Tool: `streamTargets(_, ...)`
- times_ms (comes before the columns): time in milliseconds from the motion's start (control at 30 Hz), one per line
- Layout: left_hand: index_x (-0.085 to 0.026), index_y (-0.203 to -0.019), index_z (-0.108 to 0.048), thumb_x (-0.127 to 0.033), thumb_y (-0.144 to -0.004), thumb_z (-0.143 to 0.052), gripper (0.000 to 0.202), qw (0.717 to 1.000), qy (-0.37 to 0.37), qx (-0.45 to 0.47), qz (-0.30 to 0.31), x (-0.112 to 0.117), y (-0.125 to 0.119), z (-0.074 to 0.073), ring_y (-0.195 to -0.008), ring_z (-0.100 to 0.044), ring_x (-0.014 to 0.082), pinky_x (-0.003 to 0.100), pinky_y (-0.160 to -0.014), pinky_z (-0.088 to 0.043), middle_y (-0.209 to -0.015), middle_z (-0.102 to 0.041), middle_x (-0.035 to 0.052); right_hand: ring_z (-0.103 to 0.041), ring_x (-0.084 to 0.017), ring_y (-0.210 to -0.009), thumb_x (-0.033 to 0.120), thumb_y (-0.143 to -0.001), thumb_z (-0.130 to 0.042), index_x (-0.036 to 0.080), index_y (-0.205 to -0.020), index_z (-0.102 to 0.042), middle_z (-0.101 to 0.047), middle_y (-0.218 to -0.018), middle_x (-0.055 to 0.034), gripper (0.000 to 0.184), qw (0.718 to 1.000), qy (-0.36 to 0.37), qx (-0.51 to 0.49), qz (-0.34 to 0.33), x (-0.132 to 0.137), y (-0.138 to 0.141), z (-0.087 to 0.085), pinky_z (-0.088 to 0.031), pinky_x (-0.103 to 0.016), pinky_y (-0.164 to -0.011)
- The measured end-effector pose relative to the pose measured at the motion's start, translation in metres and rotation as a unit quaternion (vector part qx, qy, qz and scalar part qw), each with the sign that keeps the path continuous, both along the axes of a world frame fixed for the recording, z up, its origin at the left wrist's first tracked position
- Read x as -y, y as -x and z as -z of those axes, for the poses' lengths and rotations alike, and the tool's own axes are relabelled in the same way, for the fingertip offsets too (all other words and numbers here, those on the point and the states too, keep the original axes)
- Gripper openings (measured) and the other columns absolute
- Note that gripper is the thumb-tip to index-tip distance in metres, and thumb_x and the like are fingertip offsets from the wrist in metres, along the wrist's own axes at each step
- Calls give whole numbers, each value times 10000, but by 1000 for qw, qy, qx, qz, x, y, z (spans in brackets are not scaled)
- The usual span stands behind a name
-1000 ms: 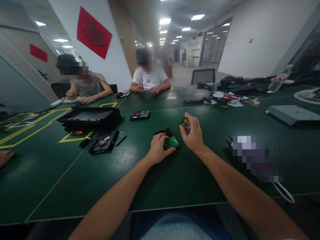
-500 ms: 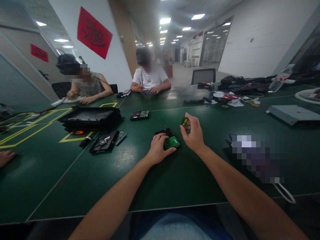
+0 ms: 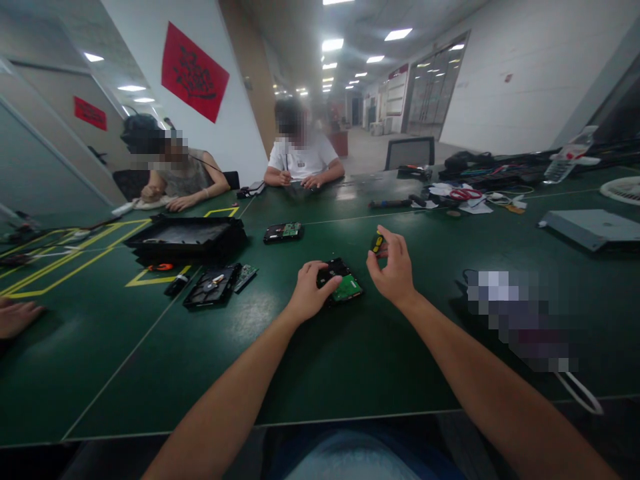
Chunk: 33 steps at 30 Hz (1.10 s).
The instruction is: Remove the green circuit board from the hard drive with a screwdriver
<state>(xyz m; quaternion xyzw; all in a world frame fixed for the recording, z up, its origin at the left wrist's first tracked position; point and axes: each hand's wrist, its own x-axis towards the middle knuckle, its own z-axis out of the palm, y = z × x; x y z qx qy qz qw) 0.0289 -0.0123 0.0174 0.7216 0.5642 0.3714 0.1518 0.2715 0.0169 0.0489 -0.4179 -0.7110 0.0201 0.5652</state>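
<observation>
Under ceiling lights, a green table (image 3: 320, 360) fills the lower frame, where, at its centre, the left hand (image 3: 311, 293) grips the left side of a hard drive (image 3: 349, 289) with thumb and fingers set wide. Just right of it, the right hand (image 3: 393, 267) pinches a yellow-and-black tool handle (image 3: 377, 243) above the table. Farther out, an opened drive casing (image 3: 213, 285) lies centre-left, a black tray (image 3: 185, 237) behind it, and two people sit upper left and top centre.
</observation>
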Motion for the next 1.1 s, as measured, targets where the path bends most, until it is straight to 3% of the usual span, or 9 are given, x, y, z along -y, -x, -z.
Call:
streamTargets(100,-202,-1242,-697,-475,-1042,-561,366,998,20,1,-56,-23,13,-8,-1261,-629,280,459,-1136,-491,-1294,-679,129,-634,-264,-967,247,-966,-572,256,-1505,-478,-552,-1274,-135,548,1000,10,6,28,-2,-3,-2,-628,-486,-858)
streamTargets(333,-194,-1218,-765,-230,-975,-637,277,993,56,-101,-7,-103,20,-22,-1150,-704,260,383,-1066,-536,-1234,-760,104,-636,-311,-1077,250,-901,-604,205,-1318,-588,-631,-1209,-144,420,996,73,16,55,-14,-10,1,-540,-540,-1015)
streamTargets(433,-202,-1181,-793,-219,-925,-708,271,989,87,-119,6,-131,16,-20,-1081,-731,251,355,-1018,-555,-1142,-798,81,-669,-287,-970,242,-857,-621,200,-1231,-609,-672,-1058,-101,377,982,181,11,53,-19,-13,6,-567,-509,-949)
streamTargets(500,-204,-1163,-807,-260,-919,-731,262,987,102,-122,15,-144,12,-17,-1049,-740,250,350,-985,-567,-1111,-808,79,-671,-228,-792,266,-862,-636,216,-1200,-600,-660,-931,-47,343,956,291,-34,22,-21,-14,10,-602,-407,-759)
streamTargets(600,-212,-1103,-831,-308,-895,-768,237,985,116,-122,28,-155,7,-12,-1012,-748,247,346,-956,-574,-1070,-816,71,-602,-149,-588,265,-894,-625,237,-1199,-547,-597,-785,27,316,880,448,-147,-63,-23,-10,15,-488,-250,-489)
streamTargets(700,-224,-990,-850,-297,-834,-828,174,984,125,-121,41,-161,2,-9,-950,-751,231,333,-931,-576,-996,-820,49,-509,-111,-478,323,-933,-655,219,-1085,-550,-517,-647,71,212,856,484,-151,-106,-25,-2,20,-333,-189,-388)
streamTargets(767,-221,-938,-851,-275,-814,-845,136,984,125,-119,41,-163,-1,-9,-924,-749,225,326,-918,-574,-964,-817,45,-463,-98,-440,398,-947,-699,217,-1047,-562,-495,-587,85,247,844,504,-122,-134,-27,4,23,-314,-181,-380)
streamTargets(1100,-194,-980,-840,-212,-856,-793,134,986,113,-124,12,-167,4,-4,-951,-725,222,321,-930,-566,-997,-803,65,-501,-95,-438,422,-899,-794,207,-1026,-608,-572,-610,61,311,869,485,-18,-91,-38,16,31,-349,-189,-390)
